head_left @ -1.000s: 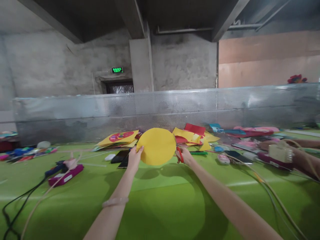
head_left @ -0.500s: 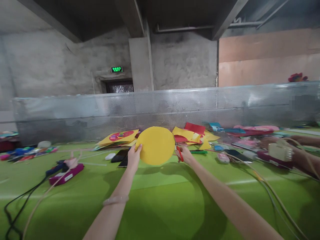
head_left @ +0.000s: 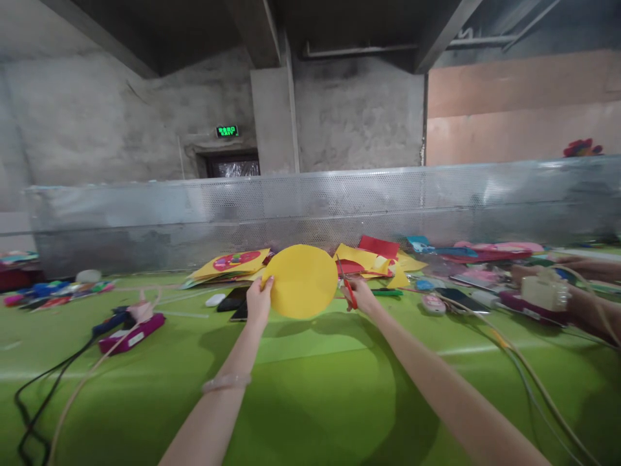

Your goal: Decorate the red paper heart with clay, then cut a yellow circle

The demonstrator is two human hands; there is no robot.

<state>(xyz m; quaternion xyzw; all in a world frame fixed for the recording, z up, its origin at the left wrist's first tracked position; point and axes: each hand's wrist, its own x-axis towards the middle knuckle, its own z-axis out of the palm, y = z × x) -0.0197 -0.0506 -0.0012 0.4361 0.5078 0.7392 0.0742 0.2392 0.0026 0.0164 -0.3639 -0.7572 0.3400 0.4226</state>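
Observation:
My left hand [head_left: 259, 299] pinches the left edge of a round yellow sheet [head_left: 303, 281], holding it up above the green tabletop. Whether the sheet is felt, foam or paper I cannot tell. In my right hand [head_left: 361, 296] is a pair of scissors [head_left: 350, 292] with red handles, my fingers closed round them. The blades point up and stand just beside the sheet's right edge. Behind the sheet, to the right, lie yellow and red scraps [head_left: 371, 259]; to its left rests a stack of yellow sheets [head_left: 233, 264] with a red round piece on top.
Purple power strips [head_left: 132, 333] with cords lie at left and right. Dark phones [head_left: 463, 301] and a white-pink computer mouse [head_left: 433, 304] are on the green table [head_left: 320, 401]. At the far right are another person's hands [head_left: 582, 291]. A perforated metal panel [head_left: 310, 200] runs along the back.
The scissors have come slightly away from the sheet's right edge, and their blades now show more plainly. My left hand keeps its hold on the sheet.

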